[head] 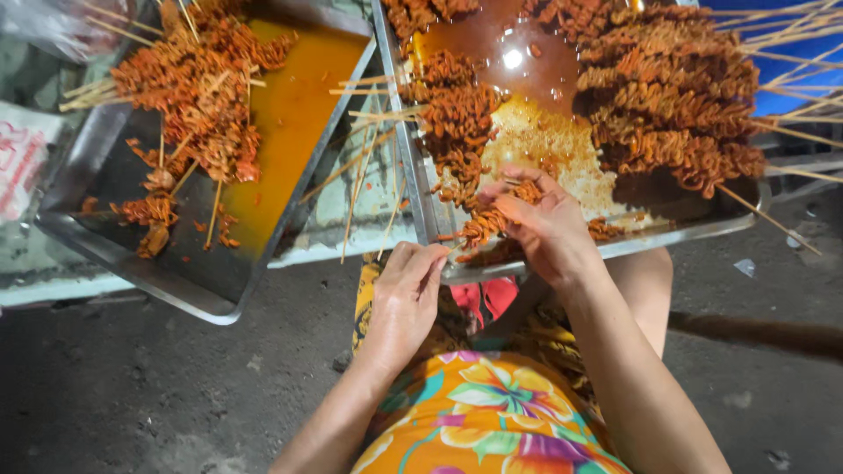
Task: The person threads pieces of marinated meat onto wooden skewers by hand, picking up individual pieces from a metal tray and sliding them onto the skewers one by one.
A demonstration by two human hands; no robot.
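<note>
The fingers (518,195) of the right hand (540,224) curl and pinch a coiled orange strip of meat (492,221) against the near edge of the right tray (562,254); thumb and forefinger are pressed onto the meat, the other fingers loosely bent above it. The left hand (408,294) sits just below the tray rim, its fingers drawn together around the near end of a thin bamboo skewer (457,248); whether the tips fully close on the stick is hard to tell. The skewer's long axis runs from lower left to upper right, pointing up from the left hand into the meat under the right hand. Two hands are at work, and two steel trays stand in view. The right tray holds brown sauce, a pale patch of marinade and a dense heap of finished skewers (676,96), too many and too overlapped to count, their sticks pointing out to the right. The left tray (132,263), tilted, holds orange sauce pooled along one side and a smaller pile of skewered meat (189,83), with sticks pointing several ways. Several bare sticks (364,167) lie across the gap between the trays. Below, a flowered orange garment (492,412) covers the person's lap above a dark ground.
</note>
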